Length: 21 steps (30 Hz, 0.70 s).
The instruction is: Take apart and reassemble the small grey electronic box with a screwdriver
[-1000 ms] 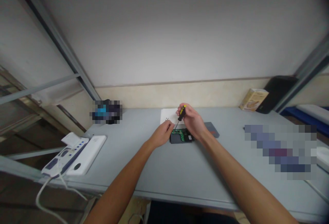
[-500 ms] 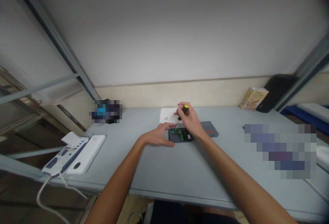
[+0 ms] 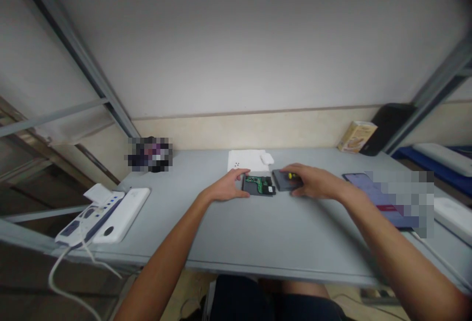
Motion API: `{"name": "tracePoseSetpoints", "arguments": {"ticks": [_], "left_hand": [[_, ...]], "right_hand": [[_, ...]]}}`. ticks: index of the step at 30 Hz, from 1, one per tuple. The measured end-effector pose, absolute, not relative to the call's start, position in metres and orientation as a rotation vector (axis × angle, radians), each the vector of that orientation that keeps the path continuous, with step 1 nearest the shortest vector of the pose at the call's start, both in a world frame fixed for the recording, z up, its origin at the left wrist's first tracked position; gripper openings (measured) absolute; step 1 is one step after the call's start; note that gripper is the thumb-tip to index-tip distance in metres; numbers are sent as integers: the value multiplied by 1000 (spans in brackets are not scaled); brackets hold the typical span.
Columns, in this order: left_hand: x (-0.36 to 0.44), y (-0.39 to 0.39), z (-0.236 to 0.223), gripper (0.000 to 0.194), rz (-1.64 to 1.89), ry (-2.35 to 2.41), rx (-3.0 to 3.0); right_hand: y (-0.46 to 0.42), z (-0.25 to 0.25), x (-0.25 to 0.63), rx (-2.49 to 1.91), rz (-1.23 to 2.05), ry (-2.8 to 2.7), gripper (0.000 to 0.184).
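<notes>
My left hand (image 3: 230, 186) grips the left end of a dark, open drive enclosure (image 3: 250, 188) lying on the table, thumb at the near edge and fingers at the far edge. Inside it a green circuit board (image 3: 260, 181) shows. Just to the right, my right hand (image 3: 313, 179) is closed across a grey cover (image 3: 282, 181), holding it by its near and far edges. A yellow-ended screwdriver (image 3: 291, 176) shows under the right fingers; most of it is hidden. Behind the enclosure lies a white sheet (image 3: 245, 156) with several small dark screws (image 3: 237, 164).
A small white object (image 3: 267, 158) rests on the sheet. On the left are a power strip (image 3: 88, 218) and a white power bank (image 3: 123, 215). A yellow box (image 3: 357, 136) stands at the back right; a tablet-like device (image 3: 368, 188), partly blurred, lies right.
My right hand has left the circuit board with the screwdriver and moved right onto the grey cover, which now sits closer beside the enclosure. My left hand stays on the enclosure.
</notes>
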<state>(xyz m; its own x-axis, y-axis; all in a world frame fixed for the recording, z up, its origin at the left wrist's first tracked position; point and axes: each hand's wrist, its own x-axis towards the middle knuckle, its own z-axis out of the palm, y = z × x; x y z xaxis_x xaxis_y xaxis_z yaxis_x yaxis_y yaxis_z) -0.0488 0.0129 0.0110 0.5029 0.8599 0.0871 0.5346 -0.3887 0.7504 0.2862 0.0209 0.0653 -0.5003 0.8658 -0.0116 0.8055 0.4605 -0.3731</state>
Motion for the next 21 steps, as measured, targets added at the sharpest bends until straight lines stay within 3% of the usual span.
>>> {"name": "tracePoseSetpoints", "arguments": {"ticks": [9,21], "left_hand": [[-39,16,2,90,731,1174,2081],[-27,12,-2,86,760,1221,2186]], "right_hand": [[22,81,284,-1579,521,-2616,56],[-3,59,241,-1353,406,-2638,67]]}}
